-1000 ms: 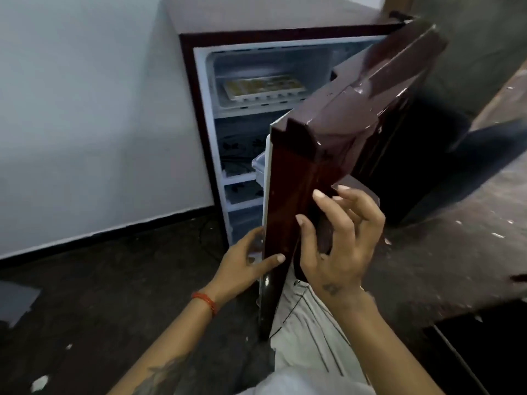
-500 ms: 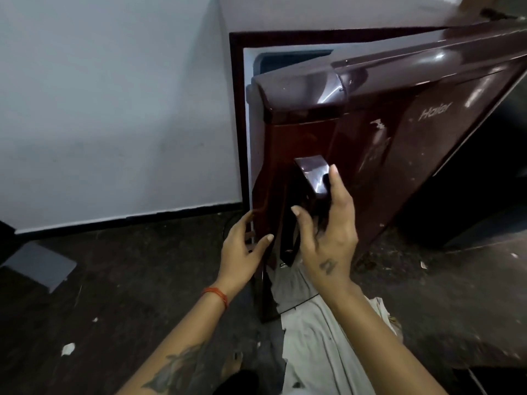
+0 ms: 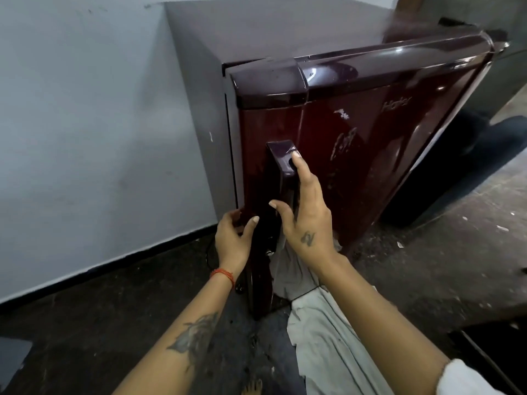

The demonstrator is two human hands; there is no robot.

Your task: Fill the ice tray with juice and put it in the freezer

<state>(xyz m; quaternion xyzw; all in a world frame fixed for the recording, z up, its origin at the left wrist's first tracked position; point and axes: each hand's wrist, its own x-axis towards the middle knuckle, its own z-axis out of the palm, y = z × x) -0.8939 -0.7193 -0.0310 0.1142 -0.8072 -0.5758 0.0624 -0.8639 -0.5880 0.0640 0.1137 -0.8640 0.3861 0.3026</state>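
A small dark red fridge [image 3: 356, 155] stands on the floor, its door almost flush with the cabinet, only a thin gap showing at the left edge. My right hand [image 3: 305, 215] lies flat against the door handle [image 3: 281, 172], fingers straight and pressing. My left hand [image 3: 232, 238] rests on the door's left edge, fingers relaxed, thumb near the handle's lower end. The ice tray is hidden inside the fridge.
A pale grey wall [image 3: 99, 138] runs along the left with a black skirting strip. The dark floor [image 3: 456, 266] carries scraps of debris. My white-clad leg [image 3: 328, 337] stretches out below the door. A black object [image 3: 456, 166] stands to the fridge's right.
The door has swung from wide open to nearly shut, hiding the freezer shelf and the ice tray. Both hands followed it in, and the right hand moved from gripping the handle to pressing it flat.
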